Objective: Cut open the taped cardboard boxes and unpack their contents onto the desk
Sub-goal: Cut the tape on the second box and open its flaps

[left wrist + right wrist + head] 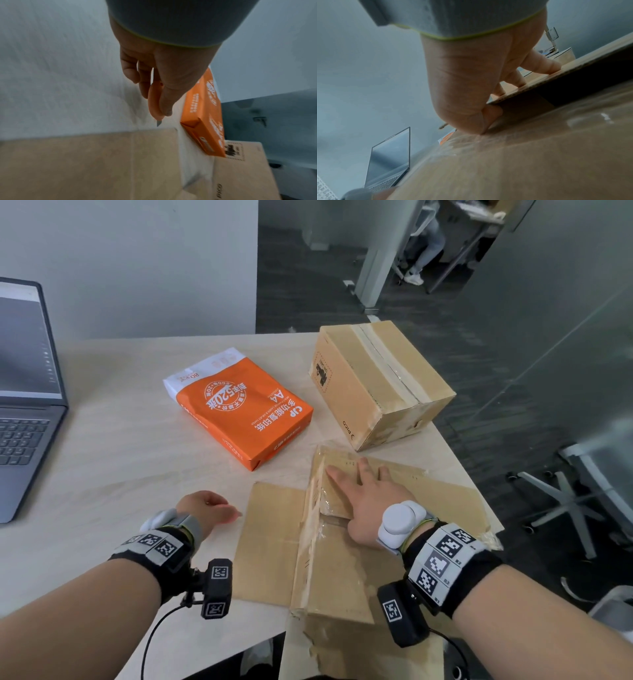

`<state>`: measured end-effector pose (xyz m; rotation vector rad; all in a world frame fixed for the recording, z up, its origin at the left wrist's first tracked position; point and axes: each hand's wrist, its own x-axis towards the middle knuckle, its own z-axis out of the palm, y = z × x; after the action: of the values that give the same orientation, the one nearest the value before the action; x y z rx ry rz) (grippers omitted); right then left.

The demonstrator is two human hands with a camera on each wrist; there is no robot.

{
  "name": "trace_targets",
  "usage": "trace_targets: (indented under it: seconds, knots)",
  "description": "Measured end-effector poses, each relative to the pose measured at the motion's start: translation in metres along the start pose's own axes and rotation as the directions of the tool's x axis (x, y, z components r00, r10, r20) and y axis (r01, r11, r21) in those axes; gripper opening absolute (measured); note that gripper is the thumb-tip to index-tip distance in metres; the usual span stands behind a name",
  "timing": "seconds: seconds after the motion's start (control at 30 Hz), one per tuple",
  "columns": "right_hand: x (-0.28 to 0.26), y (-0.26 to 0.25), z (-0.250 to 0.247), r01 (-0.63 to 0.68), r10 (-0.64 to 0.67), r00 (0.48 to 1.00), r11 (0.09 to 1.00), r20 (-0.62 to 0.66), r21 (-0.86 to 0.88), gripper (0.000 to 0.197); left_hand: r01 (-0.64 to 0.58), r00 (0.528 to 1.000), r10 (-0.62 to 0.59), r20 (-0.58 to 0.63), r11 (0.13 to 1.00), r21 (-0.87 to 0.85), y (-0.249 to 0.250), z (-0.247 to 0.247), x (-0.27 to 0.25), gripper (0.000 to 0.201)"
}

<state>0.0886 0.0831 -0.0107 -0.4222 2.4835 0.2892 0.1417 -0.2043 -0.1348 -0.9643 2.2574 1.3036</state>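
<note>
An opened cardboard box (342,570) lies flattened on the desk's near right, flaps spread, with torn clear tape along its seam. My right hand (363,487) presses flat on its far flap, fingers straight and spread. In the right wrist view the fingers (539,63) lie on top of the flap and the thumb sits at its edge. My left hand (219,510) hovers just left of the box and grips an orange utility knife (154,102) with its short blade out. A ream of A4 paper (246,409) in orange wrap lies mid-desk. A second box (376,385), taped shut, stands at the back right.
An open laptop (24,392) sits at the desk's left edge. The light desk (120,457) ends just right of the two boxes. An office chair base (565,501) stands on the dark carpet beyond. A glass partition runs along the right.
</note>
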Motion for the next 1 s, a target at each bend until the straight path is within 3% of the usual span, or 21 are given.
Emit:
trace_targets:
  seconds: [0.27, 0.37, 0.5, 0.6, 0.67, 0.73, 0.83, 0.9, 0.93, 0.97, 1.0]
  knots:
    - [0.0, -0.002, 0.001, 0.003, -0.003, 1.0, 1.0, -0.019, -0.009, 0.102, -0.048, 0.997, 0.064, -0.032, 0.932, 0.359, -0.028, 0.0, 0.009, 0.029]
    - [0.0, -0.002, 0.003, 0.0, 0.0, 1.0, 1.0, -0.031, -0.01, 0.101, -0.116, 0.987, 0.153, -0.056, 0.901, 0.419, -0.029, 0.003, 0.014, 0.035]
    - [-0.003, 0.0, 0.004, 0.008, -0.008, 0.998, 1.0, -0.056, 0.005, 0.097, -0.148, 0.983, 0.181, -0.016, 0.85, 0.505, -0.022, 0.001, 0.02, 0.016]
    - [-0.007, 0.006, 0.003, 0.027, -0.026, 0.998, 0.999, -0.057, 0.02, 0.094, -0.25, 0.958, 0.287, -0.024, 0.87, 0.424, -0.003, 0.012, 0.013, 0.014]
    - [-0.011, 0.014, 0.0, 0.05, -0.047, 0.996, 0.998, -0.072, 0.045, 0.09, -0.45, 0.875, 0.483, -0.024, 0.832, 0.325, 0.028, 0.024, -0.007, 0.012]
    - [-0.016, 0.022, -0.005, 0.079, -0.068, 0.991, 0.992, -0.117, 0.098, 0.083, -0.664, 0.729, 0.684, -0.003, 0.709, 0.236, 0.066, 0.032, -0.042, 0.012]
    - [-0.028, 0.036, -0.02, 0.087, -0.027, 0.964, 0.973, -0.266, 0.214, 0.055, -0.918, 0.385, 0.916, 0.11, 0.369, 0.144, 0.106, 0.038, -0.101, 0.022]
    - [-0.03, 0.042, -0.032, 0.086, 0.018, 0.928, 0.961, -0.371, 0.261, 0.039, -0.977, 0.198, 0.951, 0.239, 0.173, 0.124, 0.113, 0.047, -0.124, 0.026]
    - [-0.033, 0.047, -0.038, 0.074, 0.044, 0.905, 0.963, -0.423, 0.259, 0.037, -0.984, 0.147, 0.933, 0.329, 0.104, 0.144, 0.117, 0.055, -0.129, 0.029]
    - [-0.035, 0.052, -0.044, 0.05, 0.071, 0.884, 0.968, -0.463, 0.244, 0.038, -0.978, 0.148, 0.889, 0.434, 0.067, 0.197, 0.12, 0.064, -0.132, 0.037]
    - [-0.038, 0.057, -0.049, 0.013, 0.1, 0.866, 0.975, -0.489, 0.223, 0.039, -0.958, 0.2, 0.821, 0.535, 0.05, 0.282, 0.123, 0.071, -0.132, 0.05]
